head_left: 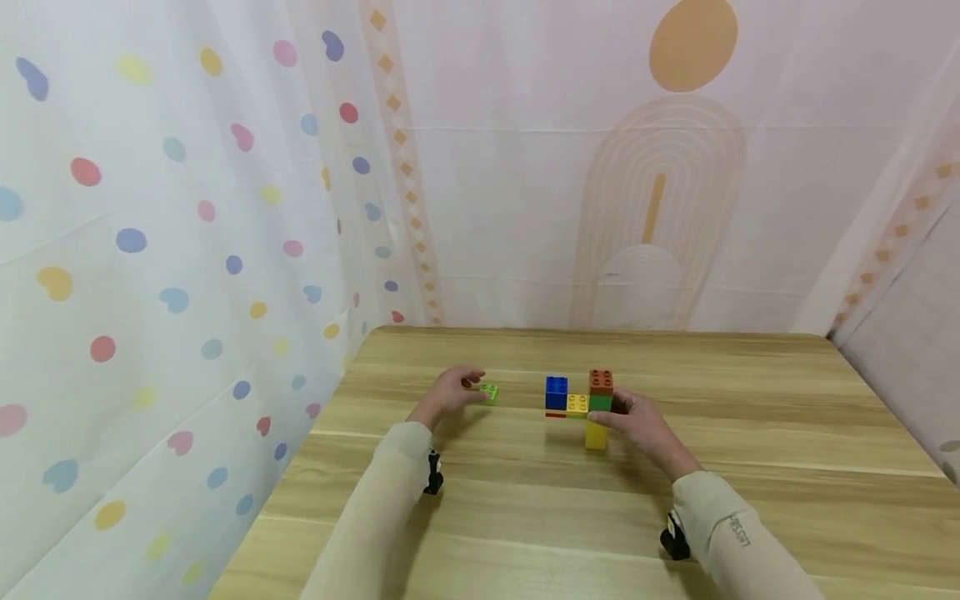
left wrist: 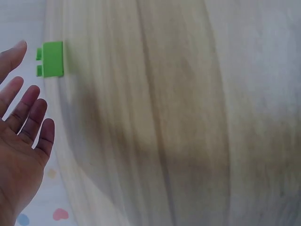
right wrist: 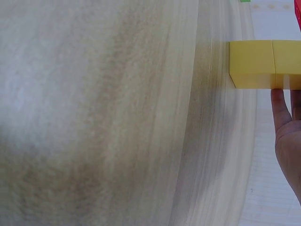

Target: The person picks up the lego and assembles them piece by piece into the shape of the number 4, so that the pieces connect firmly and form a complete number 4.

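A light green toy brick (head_left: 489, 393) (left wrist: 52, 59) with studs lies on the table to the left. My left hand (head_left: 454, 390) (left wrist: 21, 136) is right at it, fingers loosely spread and nothing gripped. My right hand (head_left: 637, 421) (right wrist: 291, 141) grips a built piece of toy bricks, thumb in front and fingers behind. Its column has an orange-brown brick (head_left: 601, 382) on top, a green brick (head_left: 600, 402) below that and yellow bricks (head_left: 596, 436) (right wrist: 251, 63) at the bottom. From the column a yellow studded brick (head_left: 577, 403) reaches left to a blue brick (head_left: 556, 392), with red beneath.
The wooden table (head_left: 517, 517) stretches out under both hands. A patterned curtain (head_left: 510, 208) hangs behind its far edge, and a dotted curtain (head_left: 187, 333) runs along the left side.
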The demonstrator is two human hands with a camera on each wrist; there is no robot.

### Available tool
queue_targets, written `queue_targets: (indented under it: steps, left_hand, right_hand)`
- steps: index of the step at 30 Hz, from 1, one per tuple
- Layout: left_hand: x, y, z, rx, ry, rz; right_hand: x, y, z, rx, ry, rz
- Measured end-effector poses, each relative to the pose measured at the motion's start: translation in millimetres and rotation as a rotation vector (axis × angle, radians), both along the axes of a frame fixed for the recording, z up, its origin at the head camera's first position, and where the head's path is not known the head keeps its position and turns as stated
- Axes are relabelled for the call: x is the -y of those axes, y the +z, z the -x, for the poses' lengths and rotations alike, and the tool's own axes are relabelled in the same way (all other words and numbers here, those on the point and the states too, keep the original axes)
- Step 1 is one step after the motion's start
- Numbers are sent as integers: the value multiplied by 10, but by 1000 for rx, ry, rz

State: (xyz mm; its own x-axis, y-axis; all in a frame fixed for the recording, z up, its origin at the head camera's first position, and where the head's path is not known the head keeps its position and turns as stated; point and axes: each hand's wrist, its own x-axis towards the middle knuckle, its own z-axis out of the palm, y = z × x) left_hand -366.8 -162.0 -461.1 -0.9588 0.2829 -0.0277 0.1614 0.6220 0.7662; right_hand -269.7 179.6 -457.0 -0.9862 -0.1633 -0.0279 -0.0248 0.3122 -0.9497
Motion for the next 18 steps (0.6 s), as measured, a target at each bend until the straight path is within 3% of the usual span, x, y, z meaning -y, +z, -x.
queue_targets:
  steps: [8, 12, 18]
  left_hand:
    - [-6, -66, 19, 74, -27, 15]
    - [-44, -74, 13, 81, -45, 29]
    - [-84, -99, 0, 73, -20, 55]
  right_hand:
    - [-3, -21, 0, 0, -7, 4]
    - [-4, -17, 4, 0, -9, 2]
    - [-8, -6, -2, 6, -9, 5]
